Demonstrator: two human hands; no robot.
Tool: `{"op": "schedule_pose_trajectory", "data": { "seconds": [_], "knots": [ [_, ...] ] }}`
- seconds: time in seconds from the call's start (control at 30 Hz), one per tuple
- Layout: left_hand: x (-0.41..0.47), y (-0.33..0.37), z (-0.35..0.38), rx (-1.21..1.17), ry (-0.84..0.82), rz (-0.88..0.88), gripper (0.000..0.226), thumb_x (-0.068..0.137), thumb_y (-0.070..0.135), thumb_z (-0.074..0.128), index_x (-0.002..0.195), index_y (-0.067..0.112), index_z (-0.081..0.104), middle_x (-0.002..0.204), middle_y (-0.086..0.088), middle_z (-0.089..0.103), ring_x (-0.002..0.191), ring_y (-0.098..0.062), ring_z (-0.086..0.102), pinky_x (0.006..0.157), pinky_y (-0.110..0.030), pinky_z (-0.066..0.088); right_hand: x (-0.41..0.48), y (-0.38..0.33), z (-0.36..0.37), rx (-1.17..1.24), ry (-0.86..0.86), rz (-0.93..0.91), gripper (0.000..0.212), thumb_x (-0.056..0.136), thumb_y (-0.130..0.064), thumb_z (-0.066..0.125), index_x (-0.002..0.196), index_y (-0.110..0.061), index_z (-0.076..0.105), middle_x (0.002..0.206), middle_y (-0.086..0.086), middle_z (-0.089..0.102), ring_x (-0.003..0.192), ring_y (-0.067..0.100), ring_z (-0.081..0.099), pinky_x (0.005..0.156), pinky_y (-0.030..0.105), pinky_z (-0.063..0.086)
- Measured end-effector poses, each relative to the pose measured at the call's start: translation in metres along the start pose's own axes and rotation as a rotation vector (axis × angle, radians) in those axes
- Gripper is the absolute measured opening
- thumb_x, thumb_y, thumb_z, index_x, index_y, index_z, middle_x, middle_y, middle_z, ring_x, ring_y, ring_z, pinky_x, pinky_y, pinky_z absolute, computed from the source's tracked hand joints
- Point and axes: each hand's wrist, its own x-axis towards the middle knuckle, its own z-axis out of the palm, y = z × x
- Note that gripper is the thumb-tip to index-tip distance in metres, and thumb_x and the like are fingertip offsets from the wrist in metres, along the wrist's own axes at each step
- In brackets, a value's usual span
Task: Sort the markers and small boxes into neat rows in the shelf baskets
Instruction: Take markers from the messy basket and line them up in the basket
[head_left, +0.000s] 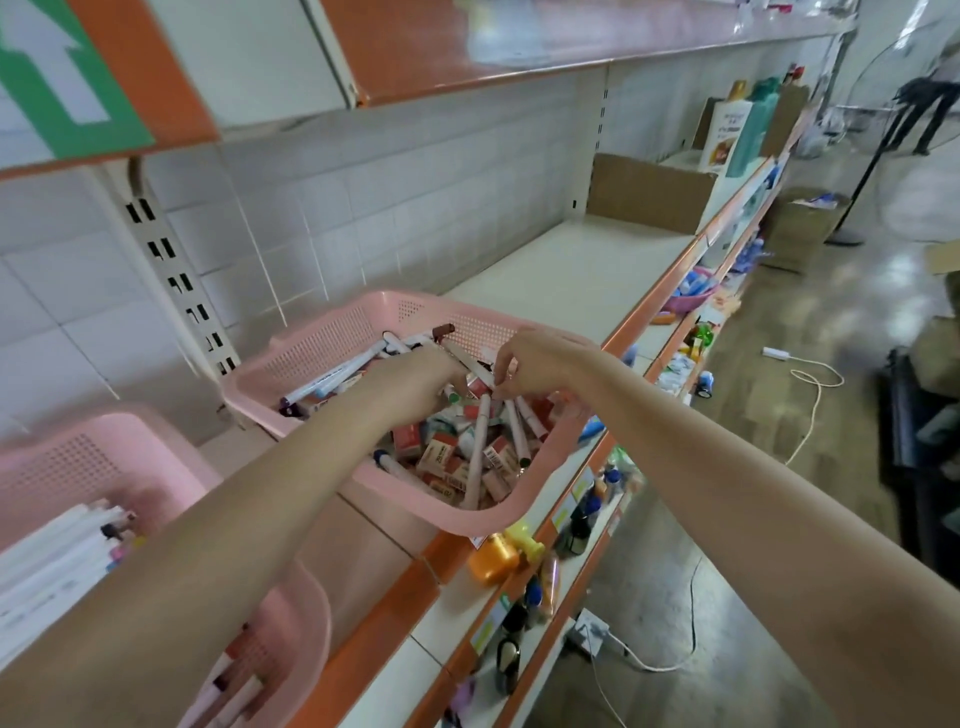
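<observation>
Brown-capped marker (464, 355): slants up and away from the right fingers, between both hands.
Right hand (537, 364): thumb and forefinger pinched together on that marker's lower end.
Left hand (415, 382): fingers curled down into the heap, just left of the right fingers; whether they clamp anything cannot be told.
Markers (480, 441) and small boxes (441, 453): jumbled beneath the fingers.
Pink basket (363, 322): around both hands, on the shelf (571, 260).
Second basket (296, 623): well left of the fingers, white markers (52, 561) lying side by side inside.
</observation>
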Motion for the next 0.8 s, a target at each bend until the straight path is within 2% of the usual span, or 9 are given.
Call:
{"op": "schedule_pose_trajectory", "data": {
  "seconds": [0.07,0.13,0.2,0.3,0.4,0.57,0.63,0.73,0.8],
  "knots": [
    [-0.004,-0.003,-0.003,0.031,0.058,0.024,0.035,0.088,0.007,0.055,0.117,0.024,0.062,0.128,0.007,0.055,0.11,-0.015,0.055,0.085,-0.032,0.048,0.0,-0.004,0.003,-0.008,-0.006,0.027,0.027,0.086,-0.028,0.063,0.107,-0.013,0.069,0.094,0.0,0.067,0.071,0.011,0.053,0.05,0.016,0.037],
    [-0.008,-0.005,-0.008,0.047,0.115,0.004,0.034,0.089,0.012,0.054,0.12,0.025,0.061,0.13,0.01,0.05,0.115,-0.014,0.05,0.087,-0.03,0.045,-0.002,-0.006,0.003,0.009,0.014,0.058,0.029,0.086,-0.024,0.062,0.108,-0.007,0.068,0.107,0.009,0.067,0.077,0.016,0.055,0.056,0.02,0.041],
    [-0.013,-0.009,-0.013,0.024,0.163,-0.041,0.033,0.091,0.016,0.054,0.122,0.024,0.059,0.127,0.007,0.051,0.114,-0.015,0.05,0.09,-0.034,0.046,-0.005,-0.006,0.001,0.105,0.062,0.09,0.029,0.084,-0.02,0.062,0.11,-0.006,0.065,0.106,0.008,0.065,0.076,0.017,0.059,0.059,0.02,0.044],
    [-0.026,-0.014,-0.02,-0.012,0.244,-0.095,0.031,0.091,0.021,0.057,0.122,0.019,0.06,0.124,0.003,0.057,0.113,-0.016,0.051,0.094,-0.031,0.042,-0.004,-0.01,-0.005,0.422,0.154,0.111,0.034,0.081,-0.008,0.063,0.114,-0.012,0.055,0.1,0.007,0.063,0.061,0.016,0.062,0.055,0.021,0.054],
    [-0.043,-0.023,-0.024,-0.099,0.379,-0.143,0.028,0.089,0.02,0.062,0.116,0.015,0.064,0.119,-0.001,0.064,0.109,-0.018,0.057,0.093,-0.028,0.041,-0.001,-0.026,-0.015,0.605,0.224,0.063,0.036,0.079,-0.006,0.066,0.11,-0.016,0.051,0.101,0.011,0.065,0.072,0.021,0.068,0.071,0.036,0.06],
    [-0.086,-0.036,-0.03,-0.139,0.578,-0.131,0.022,0.082,0.009,0.07,0.104,0.007,0.07,0.103,-0.008,0.07,0.089,-0.023,0.066,0.082,-0.022,0.045,-0.001,-0.066,-0.034,0.698,0.244,-0.111,0.043,0.079,-0.004,0.07,0.119,-0.012,0.055,0.104,0.011,0.064,0.089,0.025,0.067,0.076,0.042,0.058],
    [-0.108,-0.042,-0.034,-0.149,0.626,-0.159,0.022,0.08,0.005,0.07,0.102,0.005,0.071,0.101,-0.009,0.071,0.084,-0.019,0.065,0.078,-0.011,0.038,0.002,-0.085,-0.04,0.726,0.26,-0.176,0.041,0.079,-0.002,0.069,0.118,-0.009,0.059,0.106,0.009,0.064,0.088,0.023,0.067,0.074,0.035,0.059],
    [-0.145,-0.052,-0.04,-0.178,0.699,-0.236,0.02,0.077,0.003,0.072,0.098,0.005,0.072,0.098,-0.008,0.071,0.078,-0.011,0.061,0.078,-0.006,0.037,0.007,-0.114,-0.041,0.741,0.22,-0.253,0.034,0.082,-0.003,0.067,0.116,-0.009,0.062,0.1,0.007,0.066,0.073,0.011,0.066,0.056,0.017,0.055],
    [-0.173,-0.058,-0.045,-0.224,0.736,-0.337,0.02,0.078,0.003,0.071,0.097,0.008,0.073,0.097,-0.003,0.071,0.074,-0.007,0.061,0.077,-0.003,0.039,0.011,-0.135,-0.039,0.748,0.171,-0.311,0.032,0.084,-0.005,0.067,0.116,-0.009,0.062,0.103,0.008,0.067,0.075,0.01,0.067,0.06,0.017,0.056]
  ]
}}
